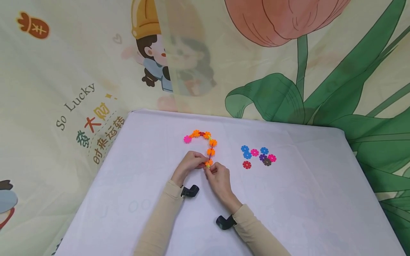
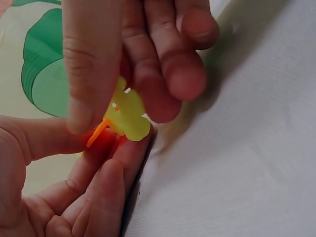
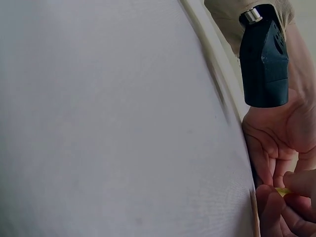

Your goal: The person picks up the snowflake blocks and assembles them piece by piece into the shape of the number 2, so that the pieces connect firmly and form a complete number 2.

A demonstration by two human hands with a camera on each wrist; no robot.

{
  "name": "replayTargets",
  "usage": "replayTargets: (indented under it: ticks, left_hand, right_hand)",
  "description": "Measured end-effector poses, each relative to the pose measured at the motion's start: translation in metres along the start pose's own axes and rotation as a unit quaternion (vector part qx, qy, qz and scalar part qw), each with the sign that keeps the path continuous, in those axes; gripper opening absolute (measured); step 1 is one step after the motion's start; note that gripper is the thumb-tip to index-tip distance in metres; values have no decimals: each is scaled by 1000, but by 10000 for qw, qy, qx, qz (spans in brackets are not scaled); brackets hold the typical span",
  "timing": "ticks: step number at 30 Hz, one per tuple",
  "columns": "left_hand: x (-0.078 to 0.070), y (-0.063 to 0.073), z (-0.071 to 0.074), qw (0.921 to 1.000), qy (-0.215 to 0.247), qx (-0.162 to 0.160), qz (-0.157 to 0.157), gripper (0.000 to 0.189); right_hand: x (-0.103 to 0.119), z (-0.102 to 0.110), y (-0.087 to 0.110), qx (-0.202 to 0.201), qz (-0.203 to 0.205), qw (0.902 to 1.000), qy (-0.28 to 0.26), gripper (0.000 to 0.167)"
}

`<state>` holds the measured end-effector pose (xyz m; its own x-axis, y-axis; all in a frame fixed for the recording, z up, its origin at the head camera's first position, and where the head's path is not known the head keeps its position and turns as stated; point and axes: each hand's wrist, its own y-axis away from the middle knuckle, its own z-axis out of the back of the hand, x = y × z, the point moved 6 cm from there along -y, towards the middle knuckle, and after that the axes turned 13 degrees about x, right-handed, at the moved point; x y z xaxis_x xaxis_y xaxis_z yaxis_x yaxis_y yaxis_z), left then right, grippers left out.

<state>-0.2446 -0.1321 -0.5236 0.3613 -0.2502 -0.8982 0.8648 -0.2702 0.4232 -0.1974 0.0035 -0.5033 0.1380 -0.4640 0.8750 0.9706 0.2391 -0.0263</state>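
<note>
My left hand (image 1: 192,161) pinches an orange snowflake disc (image 1: 209,162) at the near end of a curved chain of linked discs (image 1: 211,143). Between the thumb and fingers of my right hand (image 1: 219,177) is a yellow-green disc (image 2: 134,118). In the left wrist view, this notched disc meets the edge of the orange disc (image 2: 98,132). Fingers partly cover both discs, so how deeply they are joined cannot be told. A pink disc (image 1: 187,139) forms the chain's far end. The right wrist view shows only a sliver of yellow between the fingertips.
Right of the hands lie several loose discs, among them a red one (image 1: 247,165), a blue one (image 1: 264,150), a pink one (image 1: 272,158) and a dark brown one (image 1: 267,161). A white cloth (image 1: 307,199) covers the table. Behind it hangs a printed curtain (image 1: 198,103).
</note>
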Motion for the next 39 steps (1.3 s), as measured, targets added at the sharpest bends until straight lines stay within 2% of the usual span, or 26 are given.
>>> replayTargets:
  ticks: [6, 16, 23, 29, 39]
  left_hand:
    - [-1, 2, -1, 9999, 94, 24, -130, 19]
    - [-4, 2, -1, 9995, 189, 192, -134, 19]
    - [-3, 2, 1, 9995, 218, 184, -164, 19]
    - [0, 1, 1, 9992, 306, 131, -234, 18]
    - [-3, 3, 1, 9990, 327, 59, -314, 17]
  right_hand:
    - [1, 0, 0, -29, 37, 10000, -87, 25]
    - [5, 2, 1, -75, 128, 9995, 270, 26]
    - [11, 4, 1, 67, 372, 9968, 699, 25]
    - [9, 5, 1, 241, 236, 9956, 878, 22]
    - [9, 1, 0, -45, 208, 9969, 763, 26]
